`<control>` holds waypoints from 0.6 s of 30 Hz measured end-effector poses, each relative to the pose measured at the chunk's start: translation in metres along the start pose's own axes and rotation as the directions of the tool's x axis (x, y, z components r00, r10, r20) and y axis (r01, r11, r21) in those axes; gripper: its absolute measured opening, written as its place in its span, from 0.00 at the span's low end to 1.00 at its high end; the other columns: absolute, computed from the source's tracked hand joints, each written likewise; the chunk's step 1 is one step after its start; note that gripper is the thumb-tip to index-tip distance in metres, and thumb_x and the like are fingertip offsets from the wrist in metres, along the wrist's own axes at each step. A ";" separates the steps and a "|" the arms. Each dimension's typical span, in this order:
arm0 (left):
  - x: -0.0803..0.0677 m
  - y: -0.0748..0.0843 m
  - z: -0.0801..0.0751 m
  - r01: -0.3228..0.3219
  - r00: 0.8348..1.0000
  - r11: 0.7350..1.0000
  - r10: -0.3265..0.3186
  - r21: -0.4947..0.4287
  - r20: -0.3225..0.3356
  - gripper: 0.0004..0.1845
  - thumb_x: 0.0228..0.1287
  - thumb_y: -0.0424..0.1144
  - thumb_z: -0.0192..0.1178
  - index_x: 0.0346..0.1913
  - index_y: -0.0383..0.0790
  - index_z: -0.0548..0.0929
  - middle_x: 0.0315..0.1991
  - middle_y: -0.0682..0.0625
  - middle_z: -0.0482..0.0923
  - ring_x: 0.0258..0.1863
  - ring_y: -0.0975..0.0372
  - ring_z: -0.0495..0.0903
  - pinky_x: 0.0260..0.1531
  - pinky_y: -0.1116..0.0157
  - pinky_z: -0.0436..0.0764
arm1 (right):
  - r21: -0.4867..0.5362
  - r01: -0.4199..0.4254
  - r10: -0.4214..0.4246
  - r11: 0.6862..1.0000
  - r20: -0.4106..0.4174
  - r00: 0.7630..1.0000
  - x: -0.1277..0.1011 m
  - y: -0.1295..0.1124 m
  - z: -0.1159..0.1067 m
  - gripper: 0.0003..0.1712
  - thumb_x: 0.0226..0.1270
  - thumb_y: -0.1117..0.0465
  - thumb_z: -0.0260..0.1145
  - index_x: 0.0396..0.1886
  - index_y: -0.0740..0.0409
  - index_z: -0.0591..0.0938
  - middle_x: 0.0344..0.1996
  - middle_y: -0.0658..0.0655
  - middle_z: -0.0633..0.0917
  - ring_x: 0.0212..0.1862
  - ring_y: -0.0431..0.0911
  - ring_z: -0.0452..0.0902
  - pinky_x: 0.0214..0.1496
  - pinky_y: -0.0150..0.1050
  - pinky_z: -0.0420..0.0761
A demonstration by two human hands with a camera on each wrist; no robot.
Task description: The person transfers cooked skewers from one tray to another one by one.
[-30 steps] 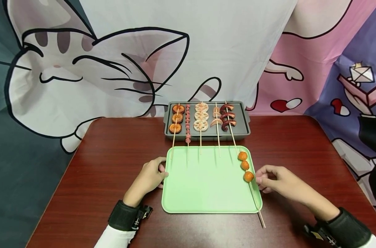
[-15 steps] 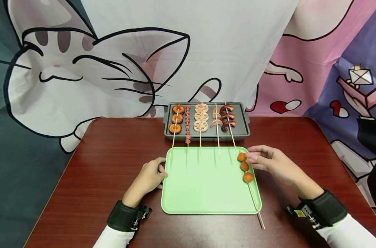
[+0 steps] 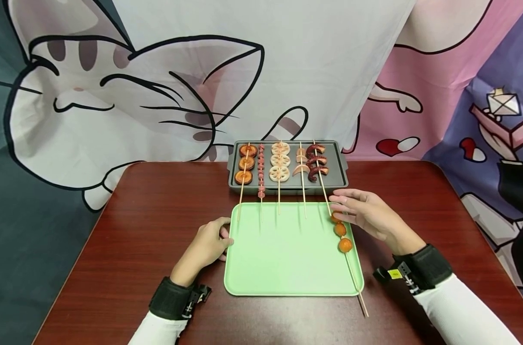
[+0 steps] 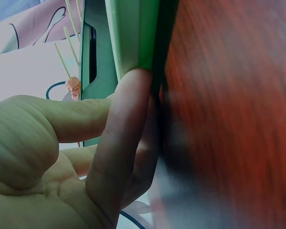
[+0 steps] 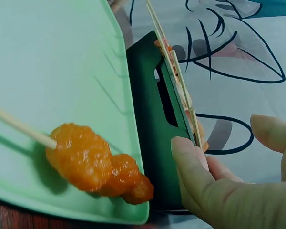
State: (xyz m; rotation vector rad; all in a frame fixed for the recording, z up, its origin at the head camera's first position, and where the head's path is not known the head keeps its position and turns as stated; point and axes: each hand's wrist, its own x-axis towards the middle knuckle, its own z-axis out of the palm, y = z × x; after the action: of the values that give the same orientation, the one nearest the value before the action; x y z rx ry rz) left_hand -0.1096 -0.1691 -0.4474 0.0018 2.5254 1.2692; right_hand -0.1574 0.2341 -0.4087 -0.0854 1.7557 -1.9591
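My left hand [image 3: 205, 242] grips the left rim of a light green tray [image 3: 287, 254], its thumb and fingers at the edge in the left wrist view [image 4: 119, 114]. Over the tray's far right corner is my right hand [image 3: 369, 215], fingers extended and thumb held apart. Its fingertips [image 5: 183, 148] come right up to the stick end of the octopus skewer [image 3: 317, 163]. Partly behind that hand lies a skewer of orange balls [image 3: 345, 246], along the tray's right side, its stick sticking out past the near edge.
A dark grey grill pan [image 3: 342, 178] stands behind the tray. Across it lie skewers of mushroom slices [image 3: 246, 164], small pink pieces [image 3: 261, 175], lotus root slices [image 3: 280, 163] and pale pink curved pieces [image 3: 301, 163]. Their sticks overhang the tray. A printed cloth [image 3: 321, 72] hangs behind the brown table [image 3: 166, 211].
My right hand has moved from beside the lowest orange ball, up and leftward, to the octopus skewer's stick end. Its fingers have straightened. The left hand stays on the tray rim.
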 end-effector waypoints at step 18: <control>0.000 0.000 0.000 0.001 1.000 1.000 -0.001 0.000 -0.002 0.28 0.67 0.23 0.64 0.70 0.31 0.73 0.35 0.42 0.74 0.21 0.58 0.80 0.19 0.64 0.87 | 0.250 -0.099 0.076 0.963 0.100 0.992 0.024 0.008 -0.001 0.18 0.82 0.67 0.54 0.66 0.64 0.72 0.50 0.53 0.89 0.53 0.45 0.87 0.58 0.38 0.88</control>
State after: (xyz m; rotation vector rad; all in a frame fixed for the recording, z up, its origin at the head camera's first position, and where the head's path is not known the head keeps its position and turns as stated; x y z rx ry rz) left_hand -0.1095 -0.1691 -0.4473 0.0000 2.5266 1.2695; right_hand -0.1765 0.2251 -0.4234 -0.0065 1.4137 -2.0644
